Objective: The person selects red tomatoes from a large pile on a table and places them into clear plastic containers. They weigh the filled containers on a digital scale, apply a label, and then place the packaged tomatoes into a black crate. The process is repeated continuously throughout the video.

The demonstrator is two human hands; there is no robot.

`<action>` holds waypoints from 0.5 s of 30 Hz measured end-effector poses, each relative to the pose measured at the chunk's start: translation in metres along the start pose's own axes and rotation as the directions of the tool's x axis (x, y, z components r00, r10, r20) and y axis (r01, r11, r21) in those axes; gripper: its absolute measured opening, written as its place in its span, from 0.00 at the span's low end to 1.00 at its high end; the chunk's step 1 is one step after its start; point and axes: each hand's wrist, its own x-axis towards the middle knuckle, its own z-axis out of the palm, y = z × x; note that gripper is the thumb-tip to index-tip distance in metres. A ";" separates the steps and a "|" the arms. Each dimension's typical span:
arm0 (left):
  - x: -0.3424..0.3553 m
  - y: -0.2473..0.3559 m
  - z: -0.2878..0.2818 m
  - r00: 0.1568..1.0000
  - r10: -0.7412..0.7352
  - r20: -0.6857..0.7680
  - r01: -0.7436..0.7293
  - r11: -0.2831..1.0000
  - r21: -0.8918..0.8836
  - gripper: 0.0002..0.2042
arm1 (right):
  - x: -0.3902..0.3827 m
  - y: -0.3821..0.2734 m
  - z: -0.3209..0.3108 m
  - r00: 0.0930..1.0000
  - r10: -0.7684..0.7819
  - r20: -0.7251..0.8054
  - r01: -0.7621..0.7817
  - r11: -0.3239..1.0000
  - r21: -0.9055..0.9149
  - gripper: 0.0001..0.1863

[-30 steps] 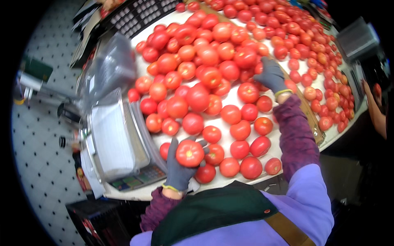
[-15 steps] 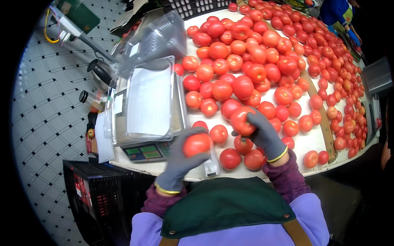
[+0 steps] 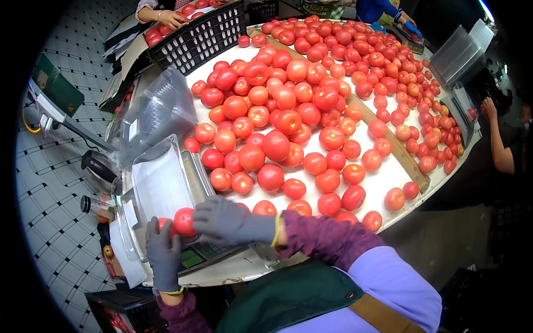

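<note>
1. White was the colour of the big round tabletop (image 3: 388, 180), and red and orange tomatoes (image 3: 311, 105) covered most of it, many touching each other.
2. A wooden strip (image 3: 397, 147) ran across the tabletop and separated the near tomatoes from the far ones.
3. At the near left edge of the tabletop stood a scale (image 3: 194, 258) with a clear plastic tray (image 3: 158, 183) on it, its lid (image 3: 158, 111) open and raised behind.
4. The left hand (image 3: 162, 256), in a grey glove, had its grip closed around a tomato that was mostly hidden by the fingers, just over the near end of the tray.
5. The right hand (image 3: 230, 221), also in a grey glove, held a red tomato (image 3: 184, 221) in its grip at the fingertips, just beside the left hand and over the same end of the tray.
6. A black plastic crate (image 3: 202, 36) stood at the far left edge, and another person's hand (image 3: 169, 19) was near it.
7. A stack of clear trays (image 3: 458, 53) stood at the far right side of the tabletop.
8. On the right, another person's arm (image 3: 499, 144) reached toward the tabletop edge.
9. The floor (image 3: 55, 188) on the left had light tiles with a pattern of dark lines.
</note>
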 end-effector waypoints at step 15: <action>0.001 0.056 0.021 0.952 -0.289 -0.102 0.247 0.920 -0.303 0.15 | -0.004 0.262 -0.155 0.772 0.601 -0.209 -0.575 0.519 -0.633 0.13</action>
